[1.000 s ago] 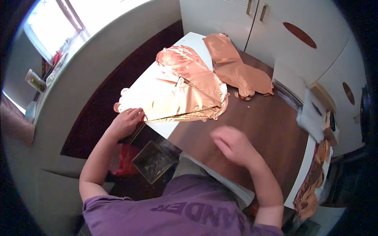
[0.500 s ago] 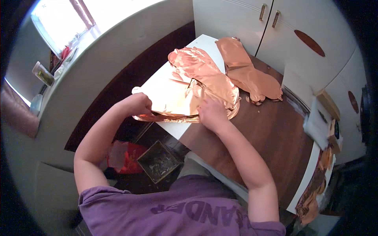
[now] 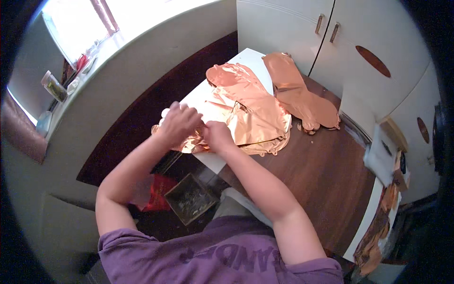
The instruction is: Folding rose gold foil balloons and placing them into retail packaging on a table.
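Copper-coloured foil balloons point(image 3: 255, 128), flat and crinkled, lie in a loose pile on the white and brown table. My left hand point(image 3: 179, 125) is over the pile's near left edge, its visible fingers stretched and a little apart; its thumb is hidden. Close against it, my right hand point(image 3: 217, 137) is closed on the foil at that same edge. Its fingertips are partly covered. Gathered foil shows beneath and between the hands. To the right lies a separate stack of flat copper foil balloons point(image 3: 302, 99).
White cabinets point(image 3: 288, 28) stand behind the table point(image 3: 321, 180). At left runs a windowsill point(image 3: 127, 35) with a jar point(image 3: 54, 86). Below the table's edge are a box point(image 3: 190, 199) and a red bag point(image 3: 160, 191). More copper foil point(image 3: 376, 241) hangs at the right edge.
My right hand has moved left, up to my left hand. The left hand has shifted slightly right and its fingers have spread. The foil's near left edge is now bunched.
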`<state>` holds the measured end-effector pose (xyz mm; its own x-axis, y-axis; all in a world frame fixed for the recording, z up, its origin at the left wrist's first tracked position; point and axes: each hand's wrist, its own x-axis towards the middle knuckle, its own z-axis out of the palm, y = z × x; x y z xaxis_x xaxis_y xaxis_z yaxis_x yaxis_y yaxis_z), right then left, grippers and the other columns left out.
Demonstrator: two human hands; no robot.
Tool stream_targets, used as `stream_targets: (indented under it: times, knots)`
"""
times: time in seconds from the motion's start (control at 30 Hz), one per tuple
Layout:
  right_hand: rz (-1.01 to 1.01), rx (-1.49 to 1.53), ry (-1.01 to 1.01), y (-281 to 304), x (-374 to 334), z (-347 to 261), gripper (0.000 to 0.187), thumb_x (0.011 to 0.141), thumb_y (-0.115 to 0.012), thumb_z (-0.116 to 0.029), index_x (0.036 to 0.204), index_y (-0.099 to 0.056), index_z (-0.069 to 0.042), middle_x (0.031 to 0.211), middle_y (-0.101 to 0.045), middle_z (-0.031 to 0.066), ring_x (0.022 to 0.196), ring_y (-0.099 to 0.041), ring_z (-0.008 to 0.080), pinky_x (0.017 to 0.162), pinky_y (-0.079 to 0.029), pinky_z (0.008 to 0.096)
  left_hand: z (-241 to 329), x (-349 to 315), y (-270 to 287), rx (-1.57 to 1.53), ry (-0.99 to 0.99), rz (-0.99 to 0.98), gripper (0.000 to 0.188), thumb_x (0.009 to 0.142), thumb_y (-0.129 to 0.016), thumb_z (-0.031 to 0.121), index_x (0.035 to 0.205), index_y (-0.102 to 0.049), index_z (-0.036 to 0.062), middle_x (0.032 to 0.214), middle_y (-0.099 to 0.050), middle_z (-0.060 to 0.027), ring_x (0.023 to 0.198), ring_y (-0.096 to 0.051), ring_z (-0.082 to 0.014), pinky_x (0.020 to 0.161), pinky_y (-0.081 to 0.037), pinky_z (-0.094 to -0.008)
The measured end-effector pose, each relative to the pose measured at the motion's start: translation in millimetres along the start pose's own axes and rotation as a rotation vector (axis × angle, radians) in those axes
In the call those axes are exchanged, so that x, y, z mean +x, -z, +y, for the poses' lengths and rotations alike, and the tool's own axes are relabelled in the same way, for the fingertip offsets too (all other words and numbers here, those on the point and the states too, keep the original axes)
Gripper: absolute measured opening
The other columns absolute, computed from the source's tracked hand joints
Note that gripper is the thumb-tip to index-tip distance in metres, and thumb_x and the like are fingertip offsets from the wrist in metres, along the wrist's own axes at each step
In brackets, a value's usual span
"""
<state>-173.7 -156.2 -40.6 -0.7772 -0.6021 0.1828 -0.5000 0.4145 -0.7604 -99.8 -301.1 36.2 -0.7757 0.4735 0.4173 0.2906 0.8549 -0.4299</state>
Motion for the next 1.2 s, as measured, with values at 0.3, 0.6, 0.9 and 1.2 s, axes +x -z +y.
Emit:
stream_targets:
  times: [0.3,0.6,0.9,1.2]
  knots:
    - [0.245,0.360,-0.149,27,47,55,0.027,0.087,-0.063,-0.020,0.096,-0.068,0.005,0.078,-0.070,0.0083,0.064,-0.064,0.0189,0.061,-0.051,0.0366,28,-42,-25,-0.490,0.630,-0.625,0.081,0.080,-0.064,0.058,0.147,-0.038,0.0215,0.153,-0.027,-0.0241,0.143,-0.020,-0.0432,0.110,-0.020,-0.0639]
    - [0.963,-0.113,-0.138,298,52,73,0.034,0.097,-0.054,-0.030,0.086,-0.066,0.000,0.072,-0.065,0.0112,0.065,-0.059,0.0192,0.062,-0.048,0.0382,22,-41,-21,-0.451,0.650,-0.691,0.069,0.089,-0.048,0.061,0.146,-0.041,0.0227,0.149,-0.034,-0.0205,0.140,-0.028,-0.0392,0.113,-0.014,-0.0616]
    - [0.433,-0.155,0.696,283,-45,-27,0.020,0.095,-0.057,-0.017,0.103,-0.066,-0.001,0.089,-0.068,0.0112,0.077,-0.063,0.0207,0.072,-0.050,0.0348,46,115,-93,-0.523,0.354,-0.077,0.066,0.086,-0.062,0.050,0.137,-0.049,0.0118,0.138,-0.048,-0.0199,0.128,-0.044,-0.0386,0.108,-0.035,-0.0479]
    - [-0.123,-0.209,0.443,257,-277,44,0.029,0.076,-0.062,0.001,0.101,-0.070,-0.013,0.113,-0.068,0.0040,0.113,-0.062,0.0236,0.105,-0.039,0.0482,31,144,-129,-0.543,0.528,-0.438,0.057,0.082,-0.063,0.055,0.115,-0.061,0.0089,0.129,-0.054,-0.0207,0.129,-0.041,-0.0394,0.106,-0.036,-0.0480]
